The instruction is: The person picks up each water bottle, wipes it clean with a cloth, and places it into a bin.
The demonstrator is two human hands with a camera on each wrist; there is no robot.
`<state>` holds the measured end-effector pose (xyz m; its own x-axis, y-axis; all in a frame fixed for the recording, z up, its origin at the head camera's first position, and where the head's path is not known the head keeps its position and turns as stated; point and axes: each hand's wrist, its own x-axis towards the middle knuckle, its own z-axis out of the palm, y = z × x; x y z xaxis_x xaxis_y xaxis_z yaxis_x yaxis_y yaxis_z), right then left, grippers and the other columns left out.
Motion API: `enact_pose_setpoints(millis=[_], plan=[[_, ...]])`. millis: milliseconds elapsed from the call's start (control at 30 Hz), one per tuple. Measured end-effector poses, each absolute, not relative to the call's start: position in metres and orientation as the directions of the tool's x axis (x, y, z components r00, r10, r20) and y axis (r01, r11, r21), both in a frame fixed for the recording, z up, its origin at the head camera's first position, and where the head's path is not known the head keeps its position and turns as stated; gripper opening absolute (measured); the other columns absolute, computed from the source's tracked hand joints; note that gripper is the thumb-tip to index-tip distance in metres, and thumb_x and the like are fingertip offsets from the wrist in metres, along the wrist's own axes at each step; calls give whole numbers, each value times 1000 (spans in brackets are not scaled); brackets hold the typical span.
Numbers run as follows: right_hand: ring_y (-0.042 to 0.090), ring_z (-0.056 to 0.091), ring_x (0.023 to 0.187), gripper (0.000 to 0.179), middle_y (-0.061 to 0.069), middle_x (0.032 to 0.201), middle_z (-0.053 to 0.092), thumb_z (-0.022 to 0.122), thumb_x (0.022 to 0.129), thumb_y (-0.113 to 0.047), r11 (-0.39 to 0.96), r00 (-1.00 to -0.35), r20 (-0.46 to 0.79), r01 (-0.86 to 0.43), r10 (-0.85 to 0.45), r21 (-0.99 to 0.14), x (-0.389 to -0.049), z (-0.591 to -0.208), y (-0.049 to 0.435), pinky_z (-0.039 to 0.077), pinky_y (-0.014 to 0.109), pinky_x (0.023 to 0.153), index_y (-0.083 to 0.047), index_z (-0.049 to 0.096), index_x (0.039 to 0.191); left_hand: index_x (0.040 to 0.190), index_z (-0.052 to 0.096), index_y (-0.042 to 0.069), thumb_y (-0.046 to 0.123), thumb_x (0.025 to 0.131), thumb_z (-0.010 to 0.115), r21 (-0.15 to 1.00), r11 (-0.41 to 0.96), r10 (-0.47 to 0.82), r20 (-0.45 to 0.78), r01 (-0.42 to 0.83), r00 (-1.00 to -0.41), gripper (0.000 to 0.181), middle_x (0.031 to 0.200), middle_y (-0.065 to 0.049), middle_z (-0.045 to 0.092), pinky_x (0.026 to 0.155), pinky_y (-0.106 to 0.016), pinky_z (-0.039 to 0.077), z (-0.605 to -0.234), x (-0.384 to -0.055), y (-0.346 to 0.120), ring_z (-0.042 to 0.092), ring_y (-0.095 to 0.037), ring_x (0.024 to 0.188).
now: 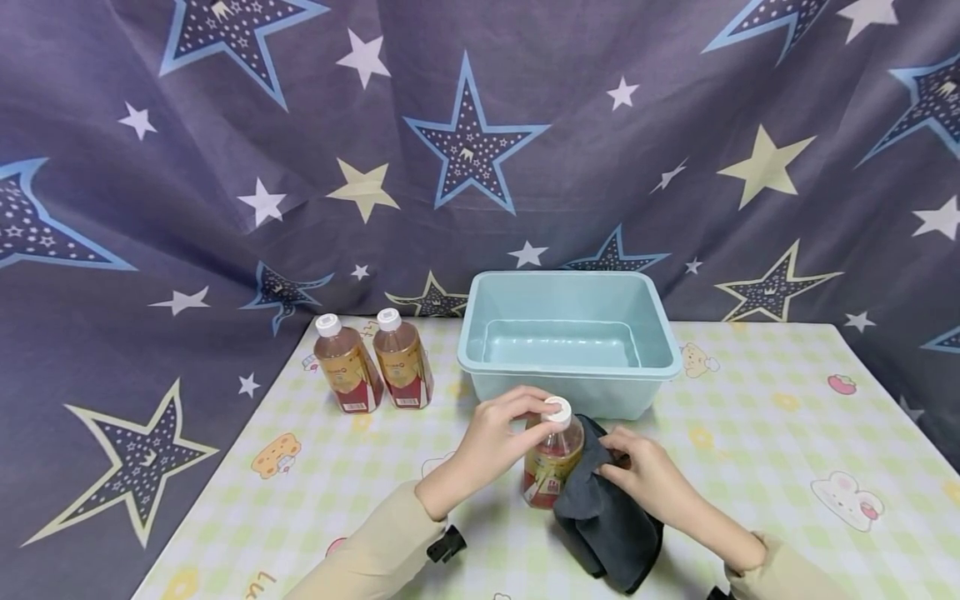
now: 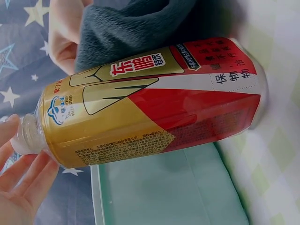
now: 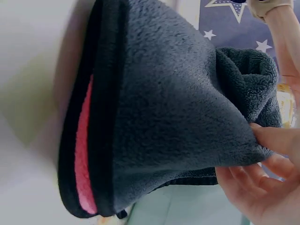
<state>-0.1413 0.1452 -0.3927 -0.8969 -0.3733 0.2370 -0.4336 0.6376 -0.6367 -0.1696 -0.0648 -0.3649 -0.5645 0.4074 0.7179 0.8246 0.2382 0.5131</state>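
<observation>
Both hands are busy in the middle of the table (image 1: 750, 433). One is the left hand (image 1: 491, 446). Its fingertips curl over the white cap (image 1: 557, 409) of a bottle (image 1: 552, 458) and grip it at the top. That bottle stands up straight on the table, right in front of the blue tub (image 1: 570, 342). It has brown drink inside and a red and gold label. In the left wrist view the bottle (image 2: 154, 105) fills most of the picture, and the fingers (image 2: 26, 173) sit around its neck.

Next is the right hand (image 1: 648, 479). It pinches a dark grey cloth (image 1: 603, 512) and presses it against the right side of the bottle. This cloth is soft and fluffy — one end is bunched up by the bottle and the rest lies on the table, close to the person. In the right wrist view the cloth (image 3: 173, 122) has a pink strip along its edge, and the fingers (image 3: 274, 140) squeeze a fold of it.

Off to the left stand two more bottles (image 1: 372, 362), side by side and nearly touching, well apart from the hands. They have white caps too. Behind it all hangs a dark curtain (image 1: 225, 167) with stars. On the tablecloth you can see green squares and little bear pictures — both sleeves are light tan.
</observation>
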Motion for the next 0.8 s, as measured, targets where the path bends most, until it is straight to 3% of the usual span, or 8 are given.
enact_pose_setpoints(millis=[200, 800], plan=[[2, 39, 60, 14, -7, 72, 47, 66, 74, 1, 653, -902, 201, -417, -382, -632, -142, -402, 144, 35, 18, 50, -4, 64, 87, 87, 67, 4, 7, 74, 70, 497, 241, 409, 727, 833, -552, 13, 93, -6, 64, 71, -17, 51, -365, -170, -65, 61, -9, 82], [2, 40, 59, 12, -6, 70, 48, 66, 74, -1, 693, -908, 123, -388, -400, -608, -145, -423, 142, 34, 19, 49, -4, 64, 85, 88, 67, 4, 8, 75, 70, 500, 248, 420, 716, 830, -557, 14, 95, -6, 63, 72, -15, 51, -365, -170, -66, 61, -10, 83]])
